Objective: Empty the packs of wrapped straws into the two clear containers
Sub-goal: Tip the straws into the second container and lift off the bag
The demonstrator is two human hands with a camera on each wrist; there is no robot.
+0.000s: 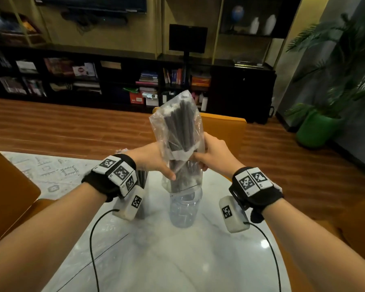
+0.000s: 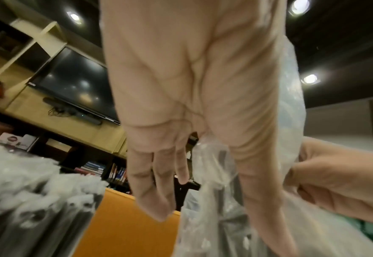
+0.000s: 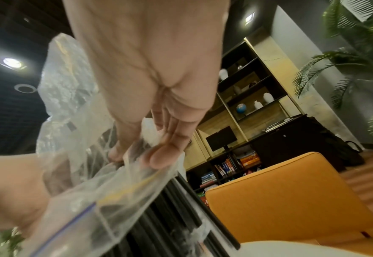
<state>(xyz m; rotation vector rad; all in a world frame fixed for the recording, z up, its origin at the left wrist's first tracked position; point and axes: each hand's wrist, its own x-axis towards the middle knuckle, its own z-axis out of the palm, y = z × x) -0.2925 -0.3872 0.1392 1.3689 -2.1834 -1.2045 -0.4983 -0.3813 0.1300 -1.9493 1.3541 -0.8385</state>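
A clear plastic pack of dark wrapped straws (image 1: 177, 127) is held upright above a clear container (image 1: 185, 209) on the table. Its lower end hangs at the container's mouth, and straw ends (image 1: 182, 182) reach down into it. My left hand (image 1: 167, 171) grips the pack's lower left side, thumb in front. On the right side, my right hand (image 1: 200, 163) pinches the plastic (image 3: 124, 173) between thumb and fingers. A second clear container (image 1: 143, 180) holding wrapped straws (image 2: 38, 208) stands to the left, mostly hidden behind my left wrist.
The containers stand on a round white marble table (image 1: 156, 260). An orange chair (image 1: 223, 127) is at its far side and another (image 1: 6, 186) at the left. Camera cables (image 1: 92, 239) trail over the tabletop.
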